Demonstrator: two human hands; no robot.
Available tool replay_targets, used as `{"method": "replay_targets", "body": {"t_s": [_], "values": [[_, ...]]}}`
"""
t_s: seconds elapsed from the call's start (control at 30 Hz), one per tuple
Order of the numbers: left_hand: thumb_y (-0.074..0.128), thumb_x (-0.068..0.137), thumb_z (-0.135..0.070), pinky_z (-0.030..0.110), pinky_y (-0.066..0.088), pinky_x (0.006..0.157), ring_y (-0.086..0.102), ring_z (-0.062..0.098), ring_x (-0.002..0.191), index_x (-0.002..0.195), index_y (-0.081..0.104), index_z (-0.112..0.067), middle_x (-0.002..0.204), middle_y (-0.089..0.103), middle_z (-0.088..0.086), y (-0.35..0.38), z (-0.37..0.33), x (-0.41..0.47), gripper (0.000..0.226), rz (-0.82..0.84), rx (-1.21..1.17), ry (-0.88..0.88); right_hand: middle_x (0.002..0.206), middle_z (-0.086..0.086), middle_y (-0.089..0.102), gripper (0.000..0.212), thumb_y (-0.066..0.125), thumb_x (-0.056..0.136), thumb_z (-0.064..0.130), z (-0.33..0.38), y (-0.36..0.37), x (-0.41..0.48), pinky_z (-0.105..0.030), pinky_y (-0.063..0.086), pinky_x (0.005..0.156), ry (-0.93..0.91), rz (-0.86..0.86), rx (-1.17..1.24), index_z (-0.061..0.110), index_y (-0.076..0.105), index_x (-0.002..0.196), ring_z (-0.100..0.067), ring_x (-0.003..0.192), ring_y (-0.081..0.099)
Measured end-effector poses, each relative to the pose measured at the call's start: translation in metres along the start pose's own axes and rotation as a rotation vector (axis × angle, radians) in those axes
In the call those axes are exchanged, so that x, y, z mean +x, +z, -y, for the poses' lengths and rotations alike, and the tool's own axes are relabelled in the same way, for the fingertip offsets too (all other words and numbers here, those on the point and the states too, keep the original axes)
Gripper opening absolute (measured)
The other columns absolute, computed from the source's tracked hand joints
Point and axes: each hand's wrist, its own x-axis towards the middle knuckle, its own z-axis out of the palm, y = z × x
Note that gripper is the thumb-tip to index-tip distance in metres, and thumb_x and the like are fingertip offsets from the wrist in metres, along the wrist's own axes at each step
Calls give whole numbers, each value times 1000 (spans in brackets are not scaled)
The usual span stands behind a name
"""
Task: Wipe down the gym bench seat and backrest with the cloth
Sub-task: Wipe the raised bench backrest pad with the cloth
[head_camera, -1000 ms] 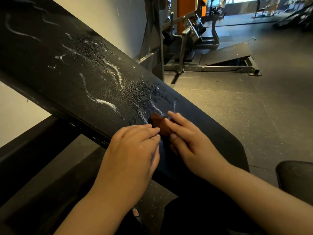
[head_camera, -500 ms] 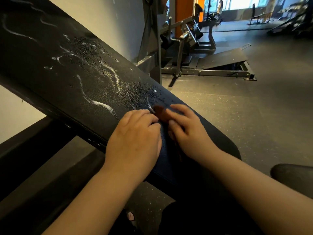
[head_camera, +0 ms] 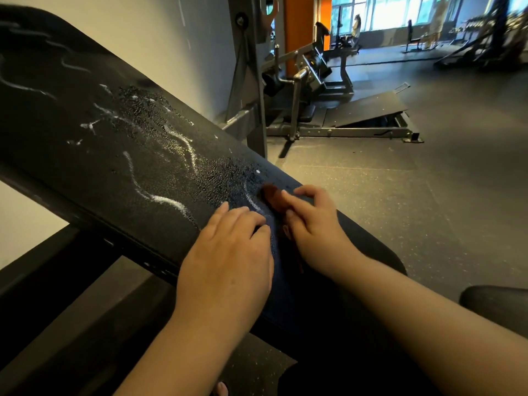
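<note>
So, white foamy streaks (head_camera: 160,195) and droplets are spread over the tilted black backrest (head_camera: 94,167). The left hand (head_camera: 228,252) is laid flat on its lower end, fingers relaxed, nothing gripped. Just beside it the reddish-brown cloth (head_camera: 271,195) is pressed onto the pad under the right hand (head_camera: 314,224), fingers stretched out. A bit of seat (head_camera: 495,305) is seen far right.

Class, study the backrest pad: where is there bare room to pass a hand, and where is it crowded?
Free: the bare lower end of the backrest, between the right hand and its rounded tip; the strip between the foam streaks and its near edge. Crowded: mid-pad, where the left hand and right hand meet at the cloth.
</note>
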Motion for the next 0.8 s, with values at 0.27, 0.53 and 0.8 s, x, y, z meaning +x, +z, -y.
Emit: {"method": "replay_targets", "body": {"t_s": [0.27,0.53,0.8], "values": [[52,93,-21,44,38,115,58,20,122,113,73,-13,119,66,1,-1,-1,-3,29,6,-12,-4,123,3,46,45,45,98,28,19,11,-27,-22,33,100,-83,-64,27,26,57,141,-14,112,37],[86,64,-14,41,54,93,71,23,100,88,78,-17,98,72,0,4,2,7,25,10,48,31,133,2,35,44,42,106,25,11,3,22,-37,35,113,91,43,-47,25,44,150,-18,124,33],[66,84,-21,32,49,98,66,18,98,90,76,-17,98,69,-2,-1,-7,8,12,-48,-83,25,130,16,37,45,47,105,22,11,-4,-31,-9,26,104,-110,73,82,34,47,148,-2,122,32]]}}
